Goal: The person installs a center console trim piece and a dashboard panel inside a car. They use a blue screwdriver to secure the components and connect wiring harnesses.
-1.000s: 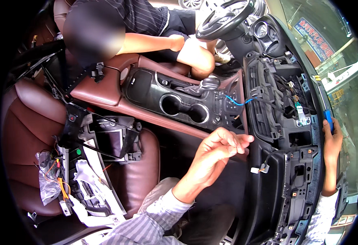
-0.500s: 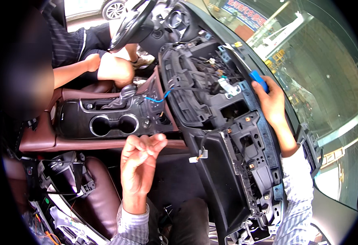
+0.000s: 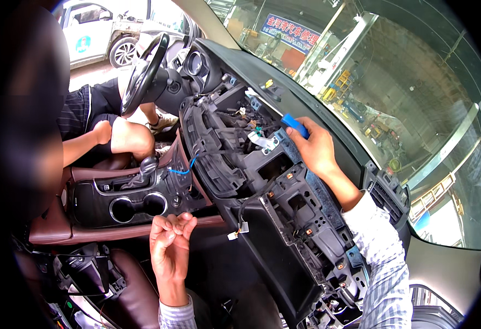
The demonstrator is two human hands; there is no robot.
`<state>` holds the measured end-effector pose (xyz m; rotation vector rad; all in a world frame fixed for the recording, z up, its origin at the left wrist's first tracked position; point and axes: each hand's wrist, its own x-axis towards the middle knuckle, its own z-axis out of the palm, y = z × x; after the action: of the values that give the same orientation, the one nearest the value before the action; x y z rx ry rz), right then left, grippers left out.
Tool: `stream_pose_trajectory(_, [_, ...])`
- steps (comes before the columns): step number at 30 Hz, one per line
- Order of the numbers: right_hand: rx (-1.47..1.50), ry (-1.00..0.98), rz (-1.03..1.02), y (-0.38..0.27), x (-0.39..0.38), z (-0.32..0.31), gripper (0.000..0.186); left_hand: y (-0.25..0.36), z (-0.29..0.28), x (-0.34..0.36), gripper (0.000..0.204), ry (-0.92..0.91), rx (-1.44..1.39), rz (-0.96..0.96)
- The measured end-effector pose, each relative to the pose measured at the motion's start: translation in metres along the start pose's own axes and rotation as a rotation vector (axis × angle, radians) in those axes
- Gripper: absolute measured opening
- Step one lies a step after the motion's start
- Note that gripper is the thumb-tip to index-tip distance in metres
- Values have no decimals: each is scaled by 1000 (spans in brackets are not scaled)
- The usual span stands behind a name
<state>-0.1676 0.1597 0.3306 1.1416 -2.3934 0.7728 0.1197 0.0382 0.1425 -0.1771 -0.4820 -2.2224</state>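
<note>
My right hand (image 3: 318, 151) is closed round the blue handle of a screwdriver (image 3: 294, 125) above the opened dashboard (image 3: 276, 164). Its thin shaft points toward the far left, along the base of the windshield. Close to the near side of the centre console, my left hand (image 3: 169, 249) is raised with its fingers curled and the tips pressed together. Whatever may be between them is too small to make out. A white wiring connector (image 3: 233, 236) dangles on a short cable to the right of that hand. Beneath the screwdriver, a white bracket (image 3: 262, 141) sits among exposed wires.
Another person's arm (image 3: 81, 147) and bent leg show on the driver's side by the steering wheel (image 3: 144, 77). The centre console (image 3: 95, 211) has two cup holders and a gear lever (image 3: 148, 167). Removed trim parts (image 3: 89, 274) lie on the brown seat at lower left.
The view has swung so the dashboard sits lower and further left. My right hand still grips the screwdriver along the windshield base. My left hand stays raised, its fingers drawn closer together.
</note>
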Motion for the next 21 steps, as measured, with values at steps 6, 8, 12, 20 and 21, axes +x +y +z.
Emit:
stream_pose_trajectory(6, [-21, -15, 17, -2, -1, -3, 31, -2, 7, 0, 12, 44, -19, 13])
stream_pose_trajectory(8, [-30, -8, 22, -3, -2, -2, 31, 0, 9, -1, 12, 32, -14, 18])
stream_pose_trajectory(12, [-58, -9, 29, -4, -1, -4, 31, -2, 10, -1, 12, 24, -11, 19])
stream_pose_trajectory(20, [-24, -1, -5, -1, -3, -1, 29, -6, 16, -3, 12, -13, -11, 3])
stream_pose_trajectory(21, [-22, 10, -16, -2, -1, -1, 29, -5, 17, -4, 13, -29, -3, 1])
